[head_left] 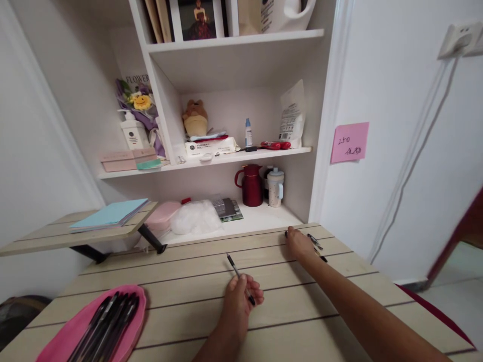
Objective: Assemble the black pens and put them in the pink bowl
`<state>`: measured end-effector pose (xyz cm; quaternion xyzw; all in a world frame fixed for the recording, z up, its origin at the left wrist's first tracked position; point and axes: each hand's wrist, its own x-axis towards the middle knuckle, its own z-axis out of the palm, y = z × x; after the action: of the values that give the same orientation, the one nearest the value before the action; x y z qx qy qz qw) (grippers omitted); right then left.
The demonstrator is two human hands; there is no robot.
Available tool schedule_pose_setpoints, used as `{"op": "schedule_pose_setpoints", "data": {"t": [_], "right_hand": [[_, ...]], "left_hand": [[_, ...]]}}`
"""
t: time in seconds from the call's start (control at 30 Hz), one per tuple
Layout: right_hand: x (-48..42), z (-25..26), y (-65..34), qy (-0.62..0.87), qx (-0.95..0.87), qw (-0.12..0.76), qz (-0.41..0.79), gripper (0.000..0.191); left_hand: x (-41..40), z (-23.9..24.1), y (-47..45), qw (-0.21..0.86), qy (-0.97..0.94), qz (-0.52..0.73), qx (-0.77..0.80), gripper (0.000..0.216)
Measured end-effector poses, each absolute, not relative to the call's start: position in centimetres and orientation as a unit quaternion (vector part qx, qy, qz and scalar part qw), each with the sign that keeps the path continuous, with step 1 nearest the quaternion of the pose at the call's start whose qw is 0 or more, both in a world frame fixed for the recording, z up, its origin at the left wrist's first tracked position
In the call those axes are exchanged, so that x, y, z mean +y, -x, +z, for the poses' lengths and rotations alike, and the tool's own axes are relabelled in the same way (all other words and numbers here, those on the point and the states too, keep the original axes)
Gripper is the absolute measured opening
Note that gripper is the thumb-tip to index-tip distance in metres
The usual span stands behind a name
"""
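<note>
Black and slim, 1 pen [237, 273] is pinched in the closed left hand [238, 301], slanting over the wooden surface [181, 281]. Other pens [316, 245] at the far edge are touched by the right hand [300, 245]; its grip cannot be told.

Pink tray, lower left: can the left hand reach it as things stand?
Probably yes: only bare table lies between the left hand and the pink tray, with nothing blocking. But that hand already holds a pen.
</note>
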<state>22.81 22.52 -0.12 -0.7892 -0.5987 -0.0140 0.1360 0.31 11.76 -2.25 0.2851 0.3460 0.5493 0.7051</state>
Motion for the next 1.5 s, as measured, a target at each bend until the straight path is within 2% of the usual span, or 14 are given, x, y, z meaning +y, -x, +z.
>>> {"op": "schedule_pose_setpoints", "data": {"t": [0.37, 0.63, 0.7, 0.83, 0.97, 1.13, 1.5], "right_hand": [[22.6, -1.2, -21.8, 0.783, -0.609, 0.127, 0.0, 0.033], [17.9, -0.7, -21.9, 0.759, -0.619, 0.195, 0.059, 0.019], [16.3, -0.6, -21.8, 0.74, -0.604, 0.257, 0.145, 0.021], [13.7, 0.4, -20.7, 0.623, -0.47, 0.48, 0.4, 0.02], [12.5, 2.0, -18.5, 0.541, -0.405, 0.592, 0.439, 0.025], [11.8, 3.6, -16.5, 0.534, -0.457, 0.597, 0.386, 0.035], [11.9, 3.1, -16.5, 0.529, -0.523, 0.554, 0.375, 0.033]], "left_hand": [[11.8, -2.3, -0.5, 0.693, -0.319, 0.542, 0.351, 0.04], [11.3, -2.3, -0.3, 0.647, -0.439, 0.495, 0.379, 0.042], [11.0, -2.1, -0.4, 0.646, -0.473, 0.468, 0.373, 0.041], [10.7, -2.2, -0.7, 0.633, -0.533, 0.43, 0.362, 0.036], [10.6, -2.5, -0.7, 0.612, -0.564, 0.416, 0.366, 0.033], [10.7, -2.6, -0.5, 0.599, -0.582, 0.41, 0.366, 0.031], [10.6, -2.2, -0.6, 0.615, -0.566, 0.412, 0.363, 0.03]]}}
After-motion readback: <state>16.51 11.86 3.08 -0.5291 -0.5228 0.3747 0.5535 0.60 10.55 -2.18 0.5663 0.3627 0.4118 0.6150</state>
